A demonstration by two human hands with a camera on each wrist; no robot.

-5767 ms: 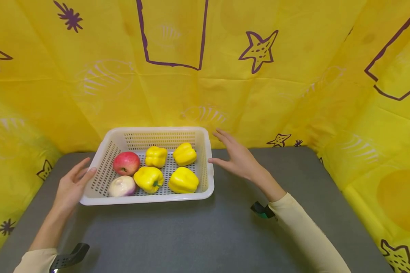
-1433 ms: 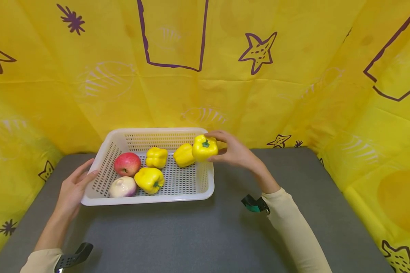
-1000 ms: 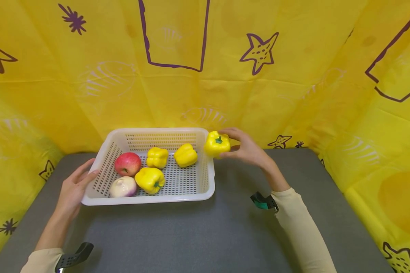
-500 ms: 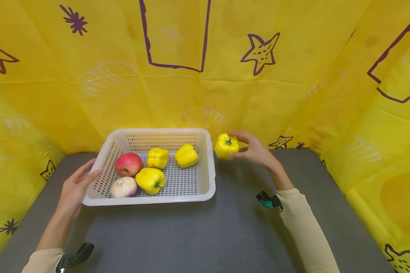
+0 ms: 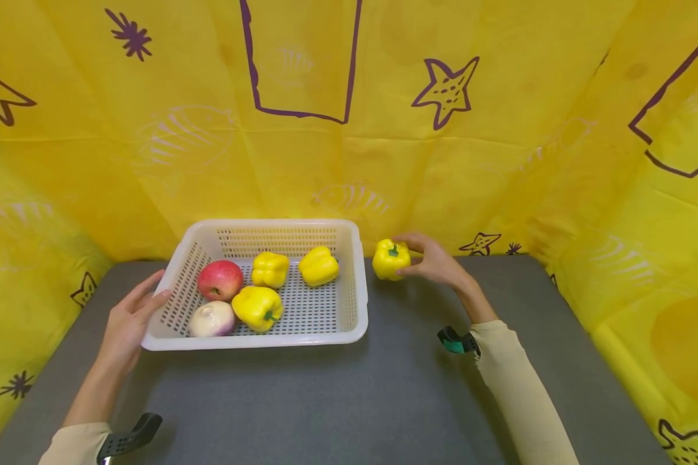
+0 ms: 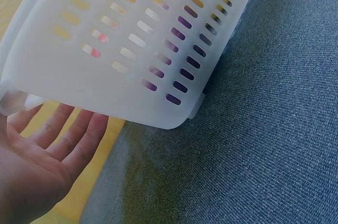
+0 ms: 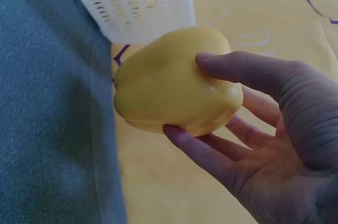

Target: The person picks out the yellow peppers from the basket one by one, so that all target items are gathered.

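My right hand (image 5: 433, 261) holds a yellow bell pepper (image 5: 386, 263) just right of the basket, its green stem facing the head camera. In the right wrist view the thumb (image 7: 227, 68) lies on one side of that bell pepper (image 7: 169, 84), fingertips on the other. At the left end of the white plastic basket (image 5: 256, 342), my left hand (image 5: 125, 323) has its thumb over the rim and fingers along the outside. Inside lie a red apple (image 5: 220, 280), a white-and-purple turnip (image 5: 212, 319) and three more yellow bell peppers (image 5: 258, 308).
A dark grey tabletop (image 5: 302, 407) lies under everything. Yellow cloth (image 5: 302, 161) printed with starfish and fish hangs behind the table and along both sides, close behind the basket's back rim.
The right hand has taken one bell pepper from the basket's front right, carried it over the right rim and lowered it beside the basket. The left hand stays at the left rim.
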